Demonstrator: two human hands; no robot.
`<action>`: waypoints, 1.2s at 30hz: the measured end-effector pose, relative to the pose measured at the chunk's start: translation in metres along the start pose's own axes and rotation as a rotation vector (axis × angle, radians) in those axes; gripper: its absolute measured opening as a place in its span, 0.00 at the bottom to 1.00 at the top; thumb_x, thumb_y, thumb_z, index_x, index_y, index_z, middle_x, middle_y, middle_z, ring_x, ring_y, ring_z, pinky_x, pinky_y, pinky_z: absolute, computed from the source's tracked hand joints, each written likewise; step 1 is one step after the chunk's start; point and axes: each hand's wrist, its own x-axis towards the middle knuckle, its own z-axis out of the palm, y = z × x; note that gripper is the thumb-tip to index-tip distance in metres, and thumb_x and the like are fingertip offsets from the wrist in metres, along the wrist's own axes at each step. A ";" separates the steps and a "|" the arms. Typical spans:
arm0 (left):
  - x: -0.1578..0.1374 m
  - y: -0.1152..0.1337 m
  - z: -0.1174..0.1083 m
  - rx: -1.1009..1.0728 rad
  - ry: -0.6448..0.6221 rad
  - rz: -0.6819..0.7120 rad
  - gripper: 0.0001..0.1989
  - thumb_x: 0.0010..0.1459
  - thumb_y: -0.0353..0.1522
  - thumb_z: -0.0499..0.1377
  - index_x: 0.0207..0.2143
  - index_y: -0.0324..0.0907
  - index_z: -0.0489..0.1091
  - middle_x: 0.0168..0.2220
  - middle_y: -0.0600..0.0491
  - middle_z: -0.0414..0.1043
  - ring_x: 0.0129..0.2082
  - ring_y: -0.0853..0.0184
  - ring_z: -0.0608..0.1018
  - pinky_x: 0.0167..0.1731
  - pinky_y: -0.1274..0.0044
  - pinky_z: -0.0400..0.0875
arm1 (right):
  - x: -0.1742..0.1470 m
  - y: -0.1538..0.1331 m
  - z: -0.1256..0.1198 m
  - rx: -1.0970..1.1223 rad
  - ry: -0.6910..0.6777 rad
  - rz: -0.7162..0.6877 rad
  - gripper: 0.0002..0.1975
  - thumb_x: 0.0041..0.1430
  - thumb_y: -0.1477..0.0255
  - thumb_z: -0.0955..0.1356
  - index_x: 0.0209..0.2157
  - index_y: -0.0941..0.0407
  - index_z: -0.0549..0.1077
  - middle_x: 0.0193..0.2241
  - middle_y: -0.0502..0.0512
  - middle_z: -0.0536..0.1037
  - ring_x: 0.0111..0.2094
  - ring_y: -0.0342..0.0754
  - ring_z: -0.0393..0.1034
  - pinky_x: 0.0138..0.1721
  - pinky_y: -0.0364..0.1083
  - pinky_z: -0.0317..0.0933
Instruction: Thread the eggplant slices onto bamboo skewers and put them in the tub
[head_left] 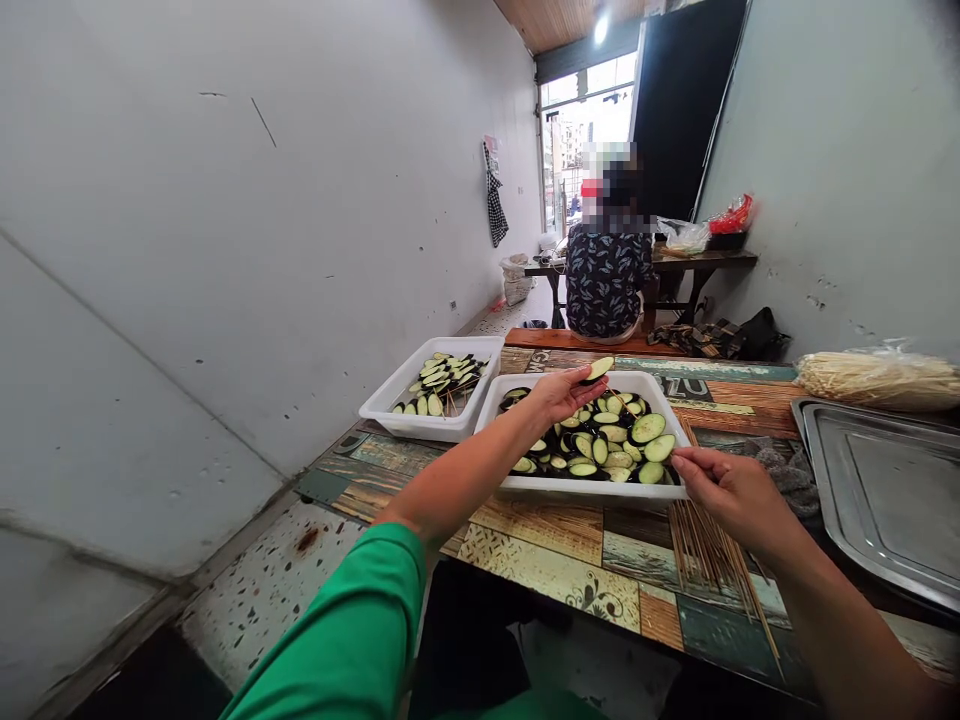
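Observation:
My left hand (564,396) pinches a single oval eggplant slice (599,370) above the far side of a white plastic tub (585,487). Loose, dark-skinned eggplant slices (582,468) fill this tub. At its right rim, the closed fingers of my right hand (716,485) grip the near end of a bamboo skewer (619,399). Pale green slices (648,429) appear threaded along it, close to the fingertips. The skewer's point is toward my left hand, and its grip end is hidden by my fingers.
A second white tub (431,428) at left holds skewered eggplant. Bare bamboo skewers (712,555) lie on the patterned table (551,555), right of the near tub. Metal trays (892,490), a grey cloth (784,470) and bagged skewers (877,378) are at right. A person (609,275) sits beyond.

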 end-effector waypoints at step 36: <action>-0.013 -0.012 0.009 0.045 -0.130 -0.010 0.05 0.57 0.20 0.54 0.31 0.34 0.68 0.31 0.46 0.75 0.35 0.64 0.80 0.42 0.71 0.75 | -0.001 -0.009 0.001 0.093 -0.001 0.075 0.21 0.56 0.58 0.61 0.31 0.59 0.77 0.17 0.50 0.69 0.19 0.44 0.60 0.19 0.42 0.51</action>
